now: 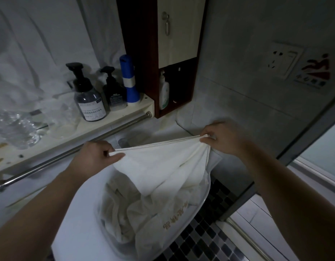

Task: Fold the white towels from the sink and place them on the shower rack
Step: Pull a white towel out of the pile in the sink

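Observation:
A white towel (pixel 163 166) hangs stretched between my two hands above the white sink (pixel 84 219). My left hand (pixel 95 157) pinches its left top corner. My right hand (pixel 221 137) pinches the right top corner, slightly higher and near the wall. The top edge runs taut between them and the cloth drapes down into the basin. More crumpled white towels (pixel 136 215) lie in the sink, one with gold lettering (pixel 174 217). The shower rack is not in view.
A metal bar (pixel 69 153) runs under a cream shelf (pixel 114 117) holding two pump bottles (pixel 89 98), a blue and white can (pixel 129 80) and clear plastic wrap. A dark wood cabinet (pixel 163 53) hangs behind. A glass shower door frame (pixel 294 153) and mosaic floor lie right.

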Motion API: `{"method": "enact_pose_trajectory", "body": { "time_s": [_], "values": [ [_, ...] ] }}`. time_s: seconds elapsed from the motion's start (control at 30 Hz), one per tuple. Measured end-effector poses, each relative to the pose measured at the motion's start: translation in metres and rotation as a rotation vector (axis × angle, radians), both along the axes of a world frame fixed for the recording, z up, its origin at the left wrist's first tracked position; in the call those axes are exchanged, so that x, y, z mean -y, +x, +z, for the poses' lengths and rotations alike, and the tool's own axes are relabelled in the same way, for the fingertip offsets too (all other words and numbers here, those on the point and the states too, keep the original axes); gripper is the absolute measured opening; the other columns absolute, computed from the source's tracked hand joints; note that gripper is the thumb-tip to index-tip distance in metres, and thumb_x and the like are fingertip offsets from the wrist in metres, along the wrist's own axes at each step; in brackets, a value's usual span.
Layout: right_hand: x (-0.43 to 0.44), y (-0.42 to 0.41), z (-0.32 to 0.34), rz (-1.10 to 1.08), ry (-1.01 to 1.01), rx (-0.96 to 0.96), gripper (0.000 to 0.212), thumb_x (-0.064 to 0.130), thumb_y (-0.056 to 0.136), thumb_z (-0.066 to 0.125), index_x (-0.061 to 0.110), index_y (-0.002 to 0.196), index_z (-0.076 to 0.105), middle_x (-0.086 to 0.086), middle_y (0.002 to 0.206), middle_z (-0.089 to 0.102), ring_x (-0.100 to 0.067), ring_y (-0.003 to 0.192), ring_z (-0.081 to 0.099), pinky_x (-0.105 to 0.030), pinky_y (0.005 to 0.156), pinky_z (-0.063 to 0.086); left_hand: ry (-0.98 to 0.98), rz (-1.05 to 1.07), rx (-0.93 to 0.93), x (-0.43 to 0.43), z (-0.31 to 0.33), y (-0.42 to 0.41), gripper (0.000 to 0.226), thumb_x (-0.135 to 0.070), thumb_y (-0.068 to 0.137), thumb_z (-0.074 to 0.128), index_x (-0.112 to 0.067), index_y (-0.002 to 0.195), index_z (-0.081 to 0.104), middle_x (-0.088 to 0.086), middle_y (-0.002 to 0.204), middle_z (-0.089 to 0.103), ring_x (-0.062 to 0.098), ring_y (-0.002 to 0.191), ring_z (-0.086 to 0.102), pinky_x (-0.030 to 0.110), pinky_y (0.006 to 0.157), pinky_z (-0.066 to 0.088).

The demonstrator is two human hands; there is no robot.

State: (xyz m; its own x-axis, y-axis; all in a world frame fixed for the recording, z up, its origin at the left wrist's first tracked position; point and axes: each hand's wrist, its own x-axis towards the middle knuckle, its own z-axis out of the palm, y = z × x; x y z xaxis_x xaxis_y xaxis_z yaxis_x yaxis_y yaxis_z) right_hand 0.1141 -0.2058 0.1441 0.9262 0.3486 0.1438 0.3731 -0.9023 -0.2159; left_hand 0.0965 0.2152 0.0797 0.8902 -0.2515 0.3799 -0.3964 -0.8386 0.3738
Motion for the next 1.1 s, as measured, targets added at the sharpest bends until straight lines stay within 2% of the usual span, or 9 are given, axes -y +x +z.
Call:
{"method": "enact_pose_trajectory", "body": {
  "time_s": [0.17, 0.27, 0.37, 0.47, 0.57, 0.63, 0.73, 0.9, 1.1],
  "values": [
    [-0.001, 0.009, 0.004, -0.175, 0.22, 0.044, 0.012, 0.032, 0.09, 0.073, 0.022, 0.096, 0.073, 0.014, 0.076, 0.059, 0.004, 0.062, 0.05, -0.003, 0.054, 0.03, -0.294, 0.184, -0.032, 0.011, 0.012, 0.014, 0.03, -0.037, 0.08, 0.083, -0.03, 0.06, 0.062, -0.015, 0.055, 0.062, 0.003, 0.051, 0.055, 0.012, 0.047, 0.036],
    [-0.002, 0.01, 0.002, -0.242, 0.324, -0.029, 0.006, 0.026, 0.088, 0.075, 0.024, 0.089, 0.069, 0.017, 0.066, 0.058, 0.002, 0.054, 0.058, -0.006, 0.047, 0.034, -0.052, 0.1, -0.022, 0.009, 0.019, 0.014, 0.033, -0.05, 0.079, 0.081, -0.031, 0.059, 0.062, -0.011, 0.053, 0.059, 0.003, 0.05, 0.055, 0.015, 0.05, 0.037],
    [-0.001, 0.008, 0.0, -0.235, 0.243, -0.039, 0.006, 0.024, 0.086, 0.076, 0.021, 0.09, 0.073, 0.013, 0.076, 0.06, -0.006, 0.067, 0.059, -0.013, 0.054, 0.034, 0.146, 0.02, 0.014, 0.008, 0.02, 0.012, 0.041, -0.062, 0.079, 0.072, -0.026, 0.062, 0.064, -0.01, 0.055, 0.058, 0.005, 0.051, 0.052, 0.018, 0.052, 0.036],
    [0.001, 0.012, 0.0, -0.261, 0.256, -0.019, 0.008, 0.025, 0.085, 0.078, 0.021, 0.091, 0.074, 0.007, 0.085, 0.063, -0.008, 0.073, 0.059, -0.019, 0.059, 0.037, -0.19, 0.189, -0.078, 0.014, 0.024, 0.013, 0.031, -0.045, 0.074, 0.086, -0.032, 0.061, 0.062, -0.01, 0.054, 0.062, 0.005, 0.05, 0.058, 0.016, 0.052, 0.04],
    [0.005, 0.022, 0.003, -0.317, 0.532, -0.068, 0.015, 0.017, 0.084, 0.079, 0.024, 0.078, 0.067, -0.005, 0.087, 0.071, -0.015, 0.058, 0.072, -0.017, 0.051, 0.049, -0.658, 0.361, -0.166, 0.026, 0.032, 0.02, 0.028, -0.03, 0.072, 0.091, -0.027, 0.085, 0.066, -0.007, 0.072, 0.068, 0.003, 0.055, 0.067, 0.017, 0.05, 0.053],
    [0.006, 0.029, 0.008, -0.351, 0.7, -0.063, 0.02, 0.009, 0.082, 0.08, 0.023, 0.076, 0.066, -0.009, 0.088, 0.068, -0.018, 0.054, 0.072, -0.023, 0.048, 0.055, -0.869, 0.326, -0.255, 0.033, 0.037, 0.025, 0.026, -0.017, 0.077, 0.087, -0.022, 0.096, 0.07, 0.002, 0.082, 0.069, 0.01, 0.062, 0.072, 0.022, 0.057, 0.059],
    [0.002, 0.039, 0.014, -0.369, 0.716, -0.057, 0.023, 0.005, 0.08, 0.077, 0.02, 0.097, 0.069, 0.001, 0.084, 0.065, -0.021, 0.059, 0.074, -0.037, 0.059, 0.059, -1.095, 0.265, -0.376, 0.043, 0.041, 0.028, 0.007, -0.004, 0.086, 0.077, -0.009, 0.086, 0.072, 0.018, 0.095, 0.073, 0.03, 0.081, 0.074, 0.031, 0.067, 0.062],
    [-0.006, 0.04, 0.024, -0.386, 0.326, 0.128, 0.016, 0.02, 0.09, 0.07, 0.01, 0.102, 0.074, -0.011, 0.097, 0.074, -0.029, 0.091, 0.07, -0.034, 0.079, 0.055, -1.321, 0.3, -0.35, 0.065, 0.049, 0.032, 0.002, -0.009, 0.095, 0.068, -0.006, 0.095, 0.068, 0.014, 0.102, 0.07, 0.03, 0.096, 0.069, 0.037, 0.07, 0.063],
    [-0.021, 0.04, 0.082, -0.38, 0.473, 0.356, 0.014, 0.025, 0.097, 0.06, 0.015, 0.106, 0.066, -0.01, 0.099, 0.071, -0.026, 0.087, 0.068, -0.033, 0.072, 0.054, -1.448, 0.301, -0.116, 0.074, 0.101, 0.041, 0.014, -0.019, 0.095, 0.068, -0.01, 0.105, 0.067, 0.007, 0.115, 0.065, 0.032, 0.103, 0.067, 0.038, 0.071, 0.064]
  ]
}}
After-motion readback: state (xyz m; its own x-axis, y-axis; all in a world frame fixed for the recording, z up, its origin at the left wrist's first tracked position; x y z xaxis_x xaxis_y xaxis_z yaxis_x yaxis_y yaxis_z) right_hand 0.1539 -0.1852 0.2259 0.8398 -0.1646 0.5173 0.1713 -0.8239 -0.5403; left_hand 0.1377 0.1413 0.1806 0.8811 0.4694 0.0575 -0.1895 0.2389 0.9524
